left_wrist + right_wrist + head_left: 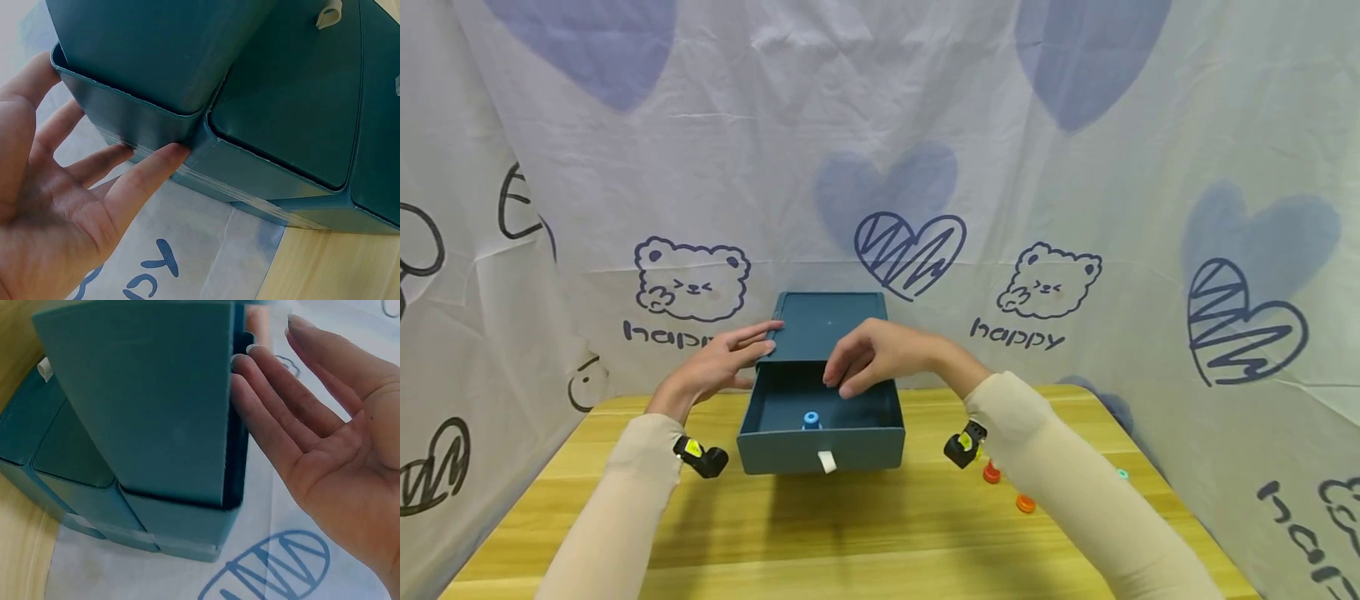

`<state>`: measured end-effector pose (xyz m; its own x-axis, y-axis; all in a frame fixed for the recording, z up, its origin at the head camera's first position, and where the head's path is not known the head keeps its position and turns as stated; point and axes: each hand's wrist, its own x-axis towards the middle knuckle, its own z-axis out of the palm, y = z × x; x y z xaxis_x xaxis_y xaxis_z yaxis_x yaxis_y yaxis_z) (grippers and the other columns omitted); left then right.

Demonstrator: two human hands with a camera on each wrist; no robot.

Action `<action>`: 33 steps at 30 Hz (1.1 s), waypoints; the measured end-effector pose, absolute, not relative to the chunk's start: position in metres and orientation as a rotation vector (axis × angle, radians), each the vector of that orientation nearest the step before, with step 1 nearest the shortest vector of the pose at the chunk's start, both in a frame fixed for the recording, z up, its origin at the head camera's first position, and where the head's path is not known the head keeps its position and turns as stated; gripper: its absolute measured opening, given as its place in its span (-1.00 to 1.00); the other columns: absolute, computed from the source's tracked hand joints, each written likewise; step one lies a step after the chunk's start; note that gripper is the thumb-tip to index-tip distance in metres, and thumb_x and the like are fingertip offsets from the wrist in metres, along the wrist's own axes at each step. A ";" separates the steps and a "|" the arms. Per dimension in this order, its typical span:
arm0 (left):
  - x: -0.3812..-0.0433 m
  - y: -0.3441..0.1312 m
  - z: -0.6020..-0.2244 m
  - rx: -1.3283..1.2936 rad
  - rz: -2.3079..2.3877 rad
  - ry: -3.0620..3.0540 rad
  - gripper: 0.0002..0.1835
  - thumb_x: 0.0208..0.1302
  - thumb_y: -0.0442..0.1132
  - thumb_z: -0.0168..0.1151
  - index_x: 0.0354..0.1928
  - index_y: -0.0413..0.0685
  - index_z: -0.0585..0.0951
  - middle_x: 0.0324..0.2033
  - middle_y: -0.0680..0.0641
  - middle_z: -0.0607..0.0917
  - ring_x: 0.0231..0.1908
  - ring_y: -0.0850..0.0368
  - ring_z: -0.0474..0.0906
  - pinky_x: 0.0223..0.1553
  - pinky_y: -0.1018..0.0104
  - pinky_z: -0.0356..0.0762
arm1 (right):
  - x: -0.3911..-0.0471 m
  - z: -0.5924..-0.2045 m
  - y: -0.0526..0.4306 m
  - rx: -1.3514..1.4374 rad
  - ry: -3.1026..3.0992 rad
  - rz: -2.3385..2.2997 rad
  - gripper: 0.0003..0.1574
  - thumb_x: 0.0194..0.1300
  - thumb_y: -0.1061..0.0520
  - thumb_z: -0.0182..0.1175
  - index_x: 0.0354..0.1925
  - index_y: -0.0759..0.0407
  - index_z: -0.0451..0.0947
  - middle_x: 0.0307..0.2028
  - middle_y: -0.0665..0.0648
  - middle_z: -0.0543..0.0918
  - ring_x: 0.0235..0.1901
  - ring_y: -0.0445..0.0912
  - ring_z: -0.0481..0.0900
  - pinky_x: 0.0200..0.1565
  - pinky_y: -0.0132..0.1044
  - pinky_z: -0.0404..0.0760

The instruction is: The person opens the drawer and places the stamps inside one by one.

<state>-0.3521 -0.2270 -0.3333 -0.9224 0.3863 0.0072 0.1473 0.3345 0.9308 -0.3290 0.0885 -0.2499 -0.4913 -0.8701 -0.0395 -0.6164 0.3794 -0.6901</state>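
Observation:
A dark teal drawer cabinet (831, 325) stands at the back of the table, its top drawer (790, 450) pulled well out. In the drawer, near its front wall, is a small light-blue ring-topped piece (811, 420). A white loop tab (827, 461) sticks out from the drawer front. My left hand (718, 367) rests its spread fingertips against the cabinet's left side, plainly seen in the left wrist view. Over the right side of the drawer hovers my right hand (880, 358), fingers loosely bent and nothing between them.
On the wooden table (880, 533), right of the cabinet, lie a red round piece (992, 473) and an orange round piece (1026, 503). A small teal piece (1122, 474) shows beyond the right forearm. Printed cloth (805, 225) hangs behind the table and along both sides.

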 end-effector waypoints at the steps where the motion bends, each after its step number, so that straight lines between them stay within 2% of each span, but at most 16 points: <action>1: -0.352 -0.227 -0.333 0.485 1.626 2.384 -0.24 0.51 0.19 0.13 0.63 0.25 0.16 0.66 -0.20 -0.04 0.62 -0.41 -0.15 0.40 -0.44 0.27 | -0.328 -0.250 0.093 -1.280 2.257 -0.885 -0.65 0.33 0.24 0.40 0.07 0.24 0.70 0.05 0.24 0.77 0.00 -0.12 0.76 0.09 -0.29 0.75; 13: -0.351 -0.228 -0.336 0.501 1.629 2.384 -0.26 0.52 0.16 0.13 0.63 0.24 0.17 0.66 -0.19 -0.04 0.62 -0.38 -0.13 0.40 -0.44 0.27 | -0.317 -0.254 0.143 -1.204 2.379 -0.910 -0.67 0.33 0.16 0.40 0.06 0.13 0.71 0.05 0.18 0.77 -0.01 -0.10 0.75 0.11 -0.24 0.74; 22: -0.352 -0.229 -0.336 0.500 1.641 2.381 -0.26 0.54 0.15 0.12 0.63 0.21 0.16 0.66 -0.21 -0.02 0.62 -0.39 -0.12 0.39 -0.44 0.27 | -0.317 -0.258 0.179 -1.182 2.412 -0.975 -0.64 0.36 0.15 0.38 0.09 0.19 0.69 0.06 0.17 0.77 0.01 -0.03 0.76 0.08 -0.21 0.76; 33: -0.352 -0.226 -0.330 0.509 1.607 2.407 -0.26 0.54 0.16 0.11 0.63 0.22 0.16 0.66 -0.19 -0.02 0.63 -0.36 -0.13 0.40 -0.46 0.25 | -0.317 -0.286 0.216 -1.086 2.463 -0.983 -0.69 0.36 0.13 0.38 0.05 0.10 0.71 0.02 0.14 0.78 -0.01 -0.01 0.76 0.06 -0.26 0.76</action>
<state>-0.3524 -0.2256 -0.3304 -0.9201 0.3910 0.0222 0.1705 0.3488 0.9216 -0.3166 0.2159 -0.2857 -0.6804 -0.7325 0.0212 -0.5457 0.4872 -0.6818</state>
